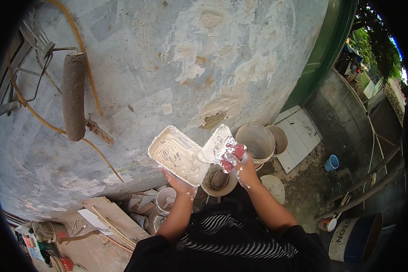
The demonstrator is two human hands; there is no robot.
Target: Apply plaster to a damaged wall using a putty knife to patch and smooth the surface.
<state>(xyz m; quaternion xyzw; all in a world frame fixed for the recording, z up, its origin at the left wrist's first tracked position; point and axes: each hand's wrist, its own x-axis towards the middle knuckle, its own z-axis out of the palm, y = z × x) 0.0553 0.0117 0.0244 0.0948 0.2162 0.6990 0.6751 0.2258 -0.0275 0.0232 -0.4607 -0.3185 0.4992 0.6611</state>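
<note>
My left hand [177,183] grips a white-crusted rectangular tray [170,152] from below, with cream paste smeared inside it. My right hand [242,167] is closed on the red handle of a wide putty knife [218,143]; its paste-coated blade is at the tray's right edge, with a lump of paste between them. Both hands are spattered white. Beyond them stands a patchy pale wall [240,54] with a rough damaged spot [213,120]. Below the hands sits a bucket with a dark round object [218,179] in it.
A dirty roller [73,95] and yellow hose [84,45] are at the upper left. Buckets [254,140], a white panel [294,138], a blue cup [331,162], poles [374,183] and a drum [351,240] are at the right. Boards [113,220] lie at the lower left.
</note>
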